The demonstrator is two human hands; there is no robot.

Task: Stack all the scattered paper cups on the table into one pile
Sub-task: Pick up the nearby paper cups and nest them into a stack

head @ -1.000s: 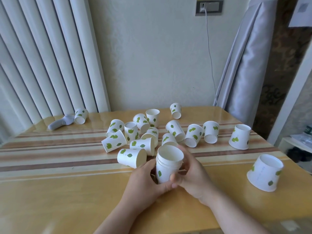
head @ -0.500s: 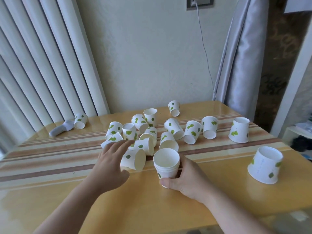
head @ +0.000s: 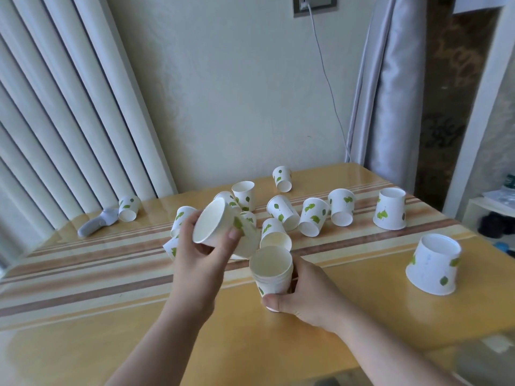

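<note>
A short pile of nested white paper cups with green leaf prints (head: 271, 271) stands upright on the wooden table (head: 139, 338), held at its base by my right hand (head: 303, 296). My left hand (head: 200, 257) holds a single cup (head: 214, 228) lifted above the table, tilted with its mouth toward me, up and left of the pile. Several more cups lie scattered behind, most on their sides, such as one (head: 312, 215) at centre. Two cups (head: 390, 208) (head: 433, 264) stand upside down at the right.
A grey handheld device (head: 96, 222) lies at the back left beside a toppled cup (head: 128, 208). A striped runner (head: 83, 274) crosses the table. Vertical blinds, a wall and a curtain (head: 390, 87) stand behind the table; its right edge drops off near a low shelf.
My left hand has picked a cup off the table and lifted it, tilted, toward the pile. My right hand still holds the pile in place.
</note>
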